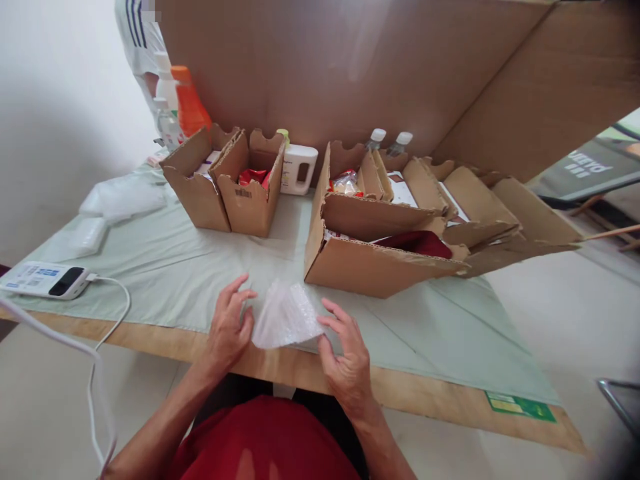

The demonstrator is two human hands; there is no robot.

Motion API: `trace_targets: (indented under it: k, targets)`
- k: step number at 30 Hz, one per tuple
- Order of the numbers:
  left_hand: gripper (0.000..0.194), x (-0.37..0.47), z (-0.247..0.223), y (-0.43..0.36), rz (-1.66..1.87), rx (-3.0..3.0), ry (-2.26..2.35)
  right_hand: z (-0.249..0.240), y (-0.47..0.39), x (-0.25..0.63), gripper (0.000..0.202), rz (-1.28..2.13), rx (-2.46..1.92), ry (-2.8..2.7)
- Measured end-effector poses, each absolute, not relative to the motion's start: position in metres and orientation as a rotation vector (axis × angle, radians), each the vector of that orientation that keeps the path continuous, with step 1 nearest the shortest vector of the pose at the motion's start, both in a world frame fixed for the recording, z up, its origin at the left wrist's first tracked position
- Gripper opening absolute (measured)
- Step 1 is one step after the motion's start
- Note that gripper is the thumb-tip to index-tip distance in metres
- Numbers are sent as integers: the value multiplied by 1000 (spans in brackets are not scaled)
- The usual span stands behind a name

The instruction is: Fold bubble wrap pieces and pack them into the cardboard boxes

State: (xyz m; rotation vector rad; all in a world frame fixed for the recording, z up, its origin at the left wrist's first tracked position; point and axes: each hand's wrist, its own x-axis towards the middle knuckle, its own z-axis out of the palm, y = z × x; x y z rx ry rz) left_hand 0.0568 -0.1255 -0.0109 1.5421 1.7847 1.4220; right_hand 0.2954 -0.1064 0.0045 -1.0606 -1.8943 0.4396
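Note:
A piece of clear bubble wrap (286,316) lies at the front of the cloth-covered table, between my two hands. My left hand (233,321) is at its left edge, fingers apart and curved, with nothing seen in its grasp. My right hand (346,347) has thumb and fingertips on the right corner of the wrap, pinching it. Behind the wrap, to the right, stands a long cardboard box (370,267) with a dark red item (417,243) inside.
Two cardboard bins (247,207) and a white jug (299,170) stand at the back. More plastic wrap (123,198) lies at the left, near a white power bank (45,280) with a cable. An orange bottle (190,103) stands back left, near a person's sleeve (137,37).

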Motion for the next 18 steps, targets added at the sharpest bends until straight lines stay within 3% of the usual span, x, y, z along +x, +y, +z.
trace_targets:
  k: [7,11,14,16,18]
  targets:
    - [43,32,-23,-143,1209,1337,1992,-8,-117,325,19,528,-1250,-1954]
    - [63,43,-15,-128,787,1631,2202,4,-106,293,18,585,-1226,-2020]
    - [62,46,-11,-110,497,1776,2296,8,-95,257,26,493,-1325,-2254]
    - [59,46,-9,-102,438,1777,2304,5,-89,240,38,419,-1464,-2390]
    - [55,45,-9,-99,374,1770,2298,0,-85,234,37,419,-1571,-2414]
